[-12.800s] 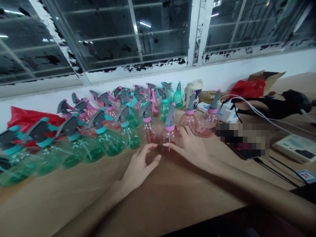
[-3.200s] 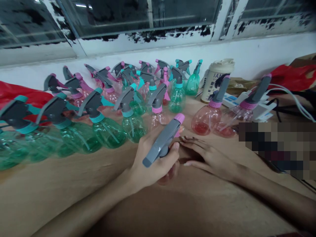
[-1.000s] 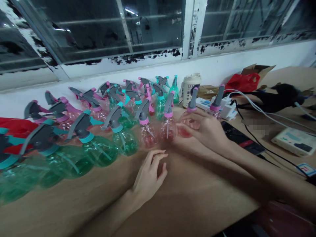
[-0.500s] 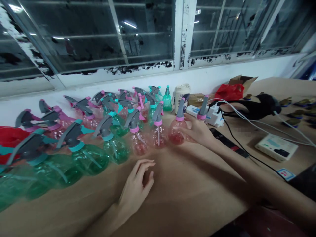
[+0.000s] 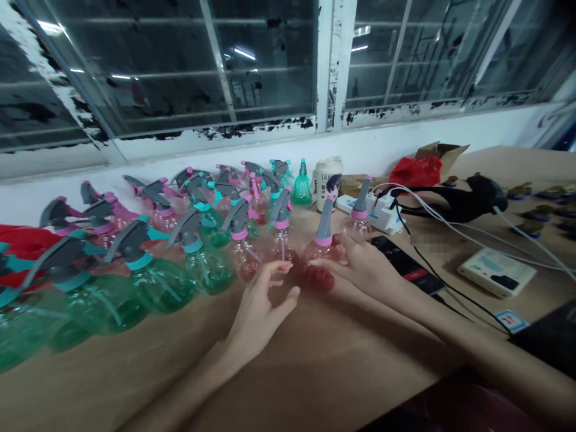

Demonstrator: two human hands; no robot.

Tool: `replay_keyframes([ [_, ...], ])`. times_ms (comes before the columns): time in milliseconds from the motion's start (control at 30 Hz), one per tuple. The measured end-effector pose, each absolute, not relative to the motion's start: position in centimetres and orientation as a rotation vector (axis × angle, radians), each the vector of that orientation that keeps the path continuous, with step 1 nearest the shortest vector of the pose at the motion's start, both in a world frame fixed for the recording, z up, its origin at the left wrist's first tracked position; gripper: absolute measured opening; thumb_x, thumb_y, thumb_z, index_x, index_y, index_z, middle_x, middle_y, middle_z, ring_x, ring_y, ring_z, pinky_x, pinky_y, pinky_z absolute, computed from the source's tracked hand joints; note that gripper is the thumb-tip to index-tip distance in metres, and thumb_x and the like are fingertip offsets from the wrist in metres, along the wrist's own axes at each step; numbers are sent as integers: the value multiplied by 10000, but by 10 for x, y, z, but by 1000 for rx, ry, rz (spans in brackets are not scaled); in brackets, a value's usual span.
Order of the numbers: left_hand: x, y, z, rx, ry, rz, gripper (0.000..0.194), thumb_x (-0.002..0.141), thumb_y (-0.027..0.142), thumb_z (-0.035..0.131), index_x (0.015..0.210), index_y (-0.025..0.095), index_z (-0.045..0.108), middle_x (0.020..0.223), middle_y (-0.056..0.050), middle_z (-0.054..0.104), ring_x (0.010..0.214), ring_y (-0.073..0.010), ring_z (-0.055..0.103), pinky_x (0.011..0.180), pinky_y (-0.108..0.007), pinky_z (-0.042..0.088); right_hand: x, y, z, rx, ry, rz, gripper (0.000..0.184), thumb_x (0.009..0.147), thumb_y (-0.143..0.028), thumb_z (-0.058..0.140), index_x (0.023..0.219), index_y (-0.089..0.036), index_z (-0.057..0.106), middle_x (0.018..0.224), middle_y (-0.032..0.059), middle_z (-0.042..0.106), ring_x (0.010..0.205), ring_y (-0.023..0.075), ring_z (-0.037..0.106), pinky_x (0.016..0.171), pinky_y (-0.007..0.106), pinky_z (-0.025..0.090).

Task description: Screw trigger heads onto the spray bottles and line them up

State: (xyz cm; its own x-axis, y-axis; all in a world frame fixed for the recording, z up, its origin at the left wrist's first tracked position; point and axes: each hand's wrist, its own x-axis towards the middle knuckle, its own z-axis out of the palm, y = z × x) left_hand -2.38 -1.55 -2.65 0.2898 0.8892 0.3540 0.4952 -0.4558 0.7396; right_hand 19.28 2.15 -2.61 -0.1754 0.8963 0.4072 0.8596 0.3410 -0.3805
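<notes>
My right hand (image 5: 366, 264) is wrapped round the side of a pink spray bottle (image 5: 318, 273) with a grey trigger head and a pink collar. The bottle stands close to upright. To its left, my left hand (image 5: 265, 303) is open, fingers curved and apart, with nothing in it. Just beyond those fingers stands another pink spray bottle (image 5: 283, 243), partly covered by them. Behind my right hand is one more pink spray bottle (image 5: 359, 223). Green spray bottles (image 5: 209, 267) with turquoise collars line the left side.
Several more pink and green bottles crowd along the wall. A paper cup (image 5: 328, 180), a white power strip (image 5: 382, 213) with cables, a phone (image 5: 405, 267), a white box (image 5: 497, 273), a red bag (image 5: 416, 171) and a black strap (image 5: 450, 201) occupy the right side.
My right hand has drawn the pink spray bottle a little nearer to me. My left hand has moved up and forward towards the bottles, its fingers spreading wider.
</notes>
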Motion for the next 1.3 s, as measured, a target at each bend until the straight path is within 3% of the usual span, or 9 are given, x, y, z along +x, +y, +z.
replay_keyframes([
  [167,-12,-16,-12,1987,1170,1000,613,766,305,641,1296,251,339,1368,-112,419,1202,-275,469,986,-521,397,181,-7,-18,-1478,-2186,83,604,754,-665,459,1111,-179,500,876,107,664,748,292,644,580,377,472],
  [267,-12,-19,-2,1979,1080,1020,679,757,308,656,1333,261,299,1340,-105,460,1218,-280,453,1000,-521,380,163,-22,-12,-1349,-2293,177,579,778,-638,453,1098,-160,505,930,109,660,754,271,644,594,370,478],
  [433,-25,-31,6,1976,1163,1142,403,792,295,610,1160,223,461,1073,-65,618,972,-233,611,890,-446,474,126,-35,-17,-1177,-2353,205,725,709,-736,433,1138,-157,518,932,118,655,765,275,648,614,380,496],
  [533,-39,-38,3,1965,1254,1181,291,805,270,576,1083,218,503,991,-53,621,908,-225,613,855,-429,478,104,-38,-24,-1140,-2370,177,816,648,-797,403,1106,-138,550,886,123,659,766,285,651,621,385,507],
  [700,-60,-40,-1,1881,1254,1257,210,778,203,528,987,206,513,828,-9,591,749,-171,601,736,-338,497,85,-32,-28,-954,-2406,227,867,620,-802,417,1128,-112,544,1045,157,640,904,291,630,744,405,516],
  [867,-71,-37,-5,1893,1255,1292,130,741,202,533,871,209,525,770,-8,629,701,-171,624,648,-303,500,109,-7,-52,-710,-2509,394,690,743,-629,520,1247,-160,468,1227,128,562,1119,249,529,927,420,447],
  [1067,-71,-31,-5,1951,1267,1236,105,740,193,500,830,196,554,757,-31,652,670,-179,626,612,-315,499,152,16,-98,-731,-2453,202,384,849,-376,537,1201,-221,532,1208,82,591,1154,210,512,963,424,430],
  [1300,-69,-16,-4,2012,1169,1210,42,714,199,513,756,202,511,658,5,599,588,-154,585,550,-288,476,161,20,-103,-907,-2428,255,427,872,-337,507,1277,-209,464,1262,86,554,1179,210,488,971,429,430],
])
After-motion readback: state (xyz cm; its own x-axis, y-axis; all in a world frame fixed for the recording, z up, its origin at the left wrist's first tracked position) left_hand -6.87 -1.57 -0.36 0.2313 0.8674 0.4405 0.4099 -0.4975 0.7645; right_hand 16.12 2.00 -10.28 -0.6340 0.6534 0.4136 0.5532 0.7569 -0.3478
